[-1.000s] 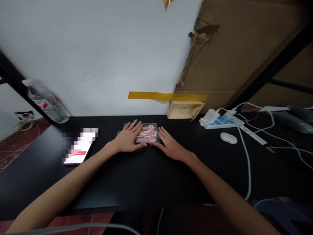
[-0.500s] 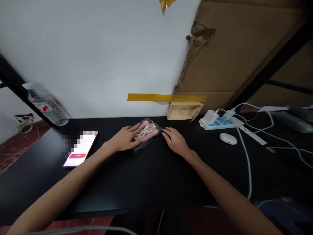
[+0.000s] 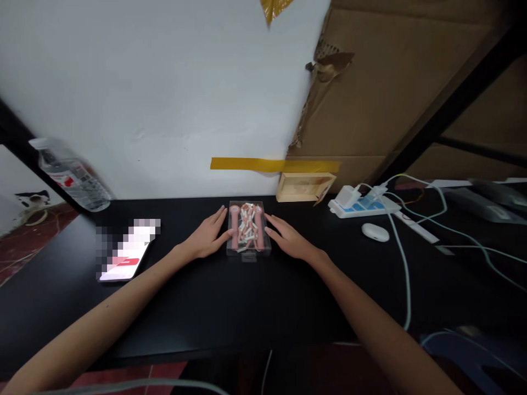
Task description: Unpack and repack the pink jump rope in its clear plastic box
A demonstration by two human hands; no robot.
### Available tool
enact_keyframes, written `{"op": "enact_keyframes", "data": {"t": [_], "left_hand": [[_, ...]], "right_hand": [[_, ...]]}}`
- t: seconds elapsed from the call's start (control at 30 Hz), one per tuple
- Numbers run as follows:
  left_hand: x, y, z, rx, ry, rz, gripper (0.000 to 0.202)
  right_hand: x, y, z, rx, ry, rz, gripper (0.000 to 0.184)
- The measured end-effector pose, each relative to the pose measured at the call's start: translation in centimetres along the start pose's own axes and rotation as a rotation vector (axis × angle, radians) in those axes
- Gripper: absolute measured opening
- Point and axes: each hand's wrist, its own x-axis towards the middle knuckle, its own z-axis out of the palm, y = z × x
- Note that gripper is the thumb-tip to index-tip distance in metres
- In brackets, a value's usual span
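The clear box point(image 3: 263, 253) lies on the dark surface point(image 3: 242, 307) at the centre of the frame, just below the yellow tape point(image 3: 267, 164). Its long sides run up and down the frame, and a small clear tab point(image 3: 248, 258) juts from its lower edge. Inside, pale pieces point(image 3: 247, 224) lie between two pink rods.

The left hand point(image 3: 207, 235) is at the box's left side, its thumb against the wall; the right hand point(image 3: 288, 235) is at the right side, its thumb likewise at the edge. Neither grip is closed: the fingers stretch forward, flanking the box. How firmly they press, I cannot tell.

For good handling here, pressure from both sides should be light and matched, since the thin-looking walls may flex. Any turn is best made with both hands together, the base flat on the surface, so that the contents do not slide. The thumbs do well to stay clear of the tab, which could bend.

Farther out, a lit phone point(image 3: 127, 258) lies at left, with a bottle point(image 3: 76, 178) above it; a white case point(image 3: 375, 232) and power strip point(image 3: 376, 210) sit at right.
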Motion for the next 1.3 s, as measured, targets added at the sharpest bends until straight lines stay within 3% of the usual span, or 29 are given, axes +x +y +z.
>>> {"op": "enact_keyframes", "data": {"t": [0.13,0.3,0.57,0.7,1.03,1.3], "left_hand": [[-0.4,-1.3,1.1,0.020,-0.092,0.026,0.077],[-1.0,-1.0,1.5,0.070,-0.097,0.049,0.079],[-0.9,-2.7,1.0,0.106,-0.121,0.077,0.077],[-1.0,-3.3,1.3,0.159,-0.109,0.111,0.077],[-1.0,-3.5,1.5,0.178,-0.122,0.115,0.073],[-1.0,-2.9,1.3,0.179,-0.105,0.107,0.071]], "right_hand": [[0.2,0.2,-0.2,-0.023,0.006,-0.018,0.064],[0.3,0.7,-0.5,-0.092,-0.024,-0.102,0.056],[-0.2,0.5,-1.0,-0.318,-0.148,-0.032,0.070],[-0.3,0.6,-1.3,-0.313,-0.169,-0.062,0.071],[-0.5,1.0,-1.9,-0.317,-0.221,-0.132,0.086],[-0.1,1.9,-2.3,-0.330,-0.202,-0.072,0.082]]}}
